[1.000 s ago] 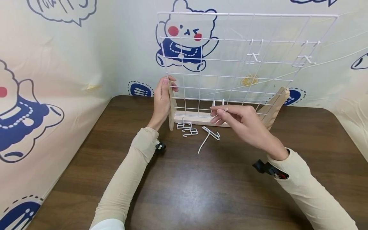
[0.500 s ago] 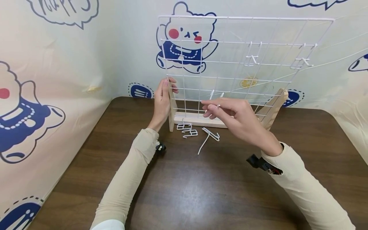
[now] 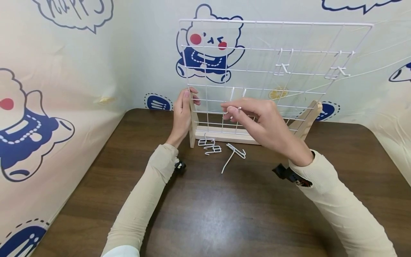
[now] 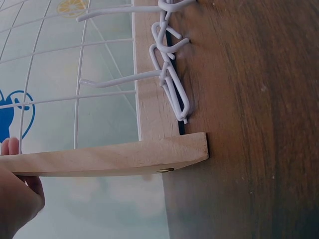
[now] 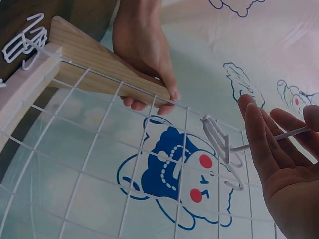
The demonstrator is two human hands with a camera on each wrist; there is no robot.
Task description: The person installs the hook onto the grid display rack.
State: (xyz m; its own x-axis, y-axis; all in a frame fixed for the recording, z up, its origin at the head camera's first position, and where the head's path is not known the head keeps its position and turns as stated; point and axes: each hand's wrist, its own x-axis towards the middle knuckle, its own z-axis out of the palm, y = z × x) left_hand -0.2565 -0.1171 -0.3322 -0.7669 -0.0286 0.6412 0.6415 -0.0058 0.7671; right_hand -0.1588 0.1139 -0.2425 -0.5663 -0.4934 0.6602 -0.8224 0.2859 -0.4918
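My left hand [image 3: 182, 113] grips the left wooden side panel [image 3: 192, 125] of a stand that bears a white wire grid [image 3: 276, 22]. In the right wrist view, the fingers of that hand wrap the panel's edge. My right hand [image 3: 264, 119] is raised in front of the grid and holds a white wire hook [image 5: 217, 139] by its long prong, between thumb and fingers. The hook's back frame points toward the grid; whether it touches the wires I cannot tell. In the head view the hand hides most of this hook.
Several loose white hooks [image 3: 210, 146] lie on the brown table [image 3: 199, 210] before the stand's wooden base [image 3: 221, 135]. Two more hang on the grid's upper right, one hook [image 3: 283, 68] near the middle and another hook [image 3: 338, 70] by the right edge. A patterned cloth [image 3: 135, 64] stands behind.
My right hand has moved up and to the left with the hook, which now stands higher before the grid. The left hand keeps its grip on the side panel.
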